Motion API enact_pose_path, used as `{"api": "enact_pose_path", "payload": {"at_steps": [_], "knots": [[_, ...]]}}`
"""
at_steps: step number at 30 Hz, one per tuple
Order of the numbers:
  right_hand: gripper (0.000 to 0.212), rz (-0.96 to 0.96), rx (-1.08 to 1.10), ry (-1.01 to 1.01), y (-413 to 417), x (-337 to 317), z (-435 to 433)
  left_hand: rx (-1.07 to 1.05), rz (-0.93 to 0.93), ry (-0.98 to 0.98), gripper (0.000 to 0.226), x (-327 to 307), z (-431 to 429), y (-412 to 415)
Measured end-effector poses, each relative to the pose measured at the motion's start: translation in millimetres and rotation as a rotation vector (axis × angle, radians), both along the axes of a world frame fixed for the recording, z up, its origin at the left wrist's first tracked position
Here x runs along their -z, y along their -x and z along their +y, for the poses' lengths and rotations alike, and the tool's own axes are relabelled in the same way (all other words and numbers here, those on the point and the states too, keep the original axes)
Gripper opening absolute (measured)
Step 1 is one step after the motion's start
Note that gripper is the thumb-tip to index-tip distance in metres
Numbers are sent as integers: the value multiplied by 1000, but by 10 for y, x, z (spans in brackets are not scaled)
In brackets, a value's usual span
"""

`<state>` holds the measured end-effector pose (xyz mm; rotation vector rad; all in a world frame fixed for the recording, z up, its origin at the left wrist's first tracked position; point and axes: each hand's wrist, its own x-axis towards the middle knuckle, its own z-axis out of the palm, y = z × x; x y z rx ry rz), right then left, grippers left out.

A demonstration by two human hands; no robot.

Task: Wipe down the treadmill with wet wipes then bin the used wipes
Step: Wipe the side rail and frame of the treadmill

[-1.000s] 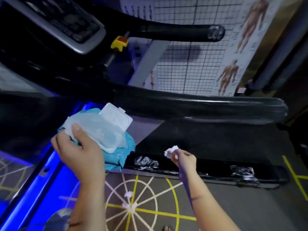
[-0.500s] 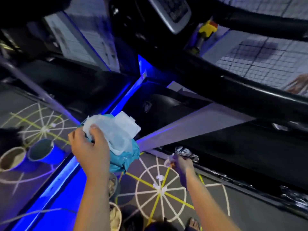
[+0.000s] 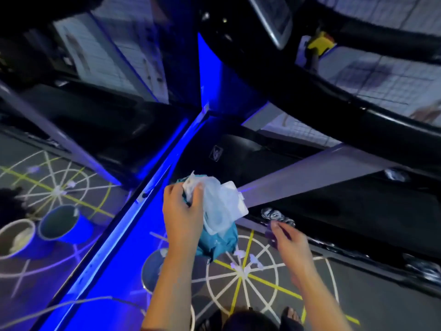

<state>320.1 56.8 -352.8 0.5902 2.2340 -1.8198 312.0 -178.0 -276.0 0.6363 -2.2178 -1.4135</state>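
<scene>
My left hand (image 3: 183,218) grips a teal wet-wipe pack (image 3: 219,242) with its white flip lid (image 3: 235,201) open, and a white wipe (image 3: 193,185) bunches out at my thumb. My right hand (image 3: 290,242) hovers just right of the pack, beside the treadmill's black side rail (image 3: 334,244). Its fingers are blurred, and a purplish patch under them may be the small used wipe. A round bin (image 3: 151,271) sits on the floor, partly hidden under my left forearm. The treadmill's handrail (image 3: 334,99) and console (image 3: 274,17) run across the upper right.
Two round containers (image 3: 59,225) (image 3: 16,237) stand on the floor at the left, one with white scraps in it. A blue-lit strip (image 3: 133,220) runs diagonally past them. Yellow and white floor markings (image 3: 241,273) lie below my hands. My sandalled foot (image 3: 291,316) shows at the bottom.
The view has swung left and down toward the floor and bins. Both hands have lowered with the pack. The white wipe seen in my right fingertips earlier no longer shows clearly.
</scene>
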Motion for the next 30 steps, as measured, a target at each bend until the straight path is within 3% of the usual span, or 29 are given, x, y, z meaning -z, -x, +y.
{"api": "enact_pose_path", "payload": {"at_steps": [4,8,10,15,18,25,30], "knots": [[27,402,-36,-28,-81,-1007,12,268,70,23,26,-104,380,149],[60,450,-189,-187,-95,-1404,153,542,153,60,11,-308,883,202],[47,461,-152,-233,-140,-1454,257,649,161,61,13,-391,1081,205],[18,431,145,-27,-294,-1368,595,803,124,59,17,-491,1371,257],[5,446,233,-13,-363,-1344,809,836,134,52,23,-524,1531,354],[21,452,495,46,-245,-1299,1360,939,216,123,25,-675,2038,692],[15,449,744,225,98,-1394,1895,916,344,127,20,-844,2334,1097]]}}
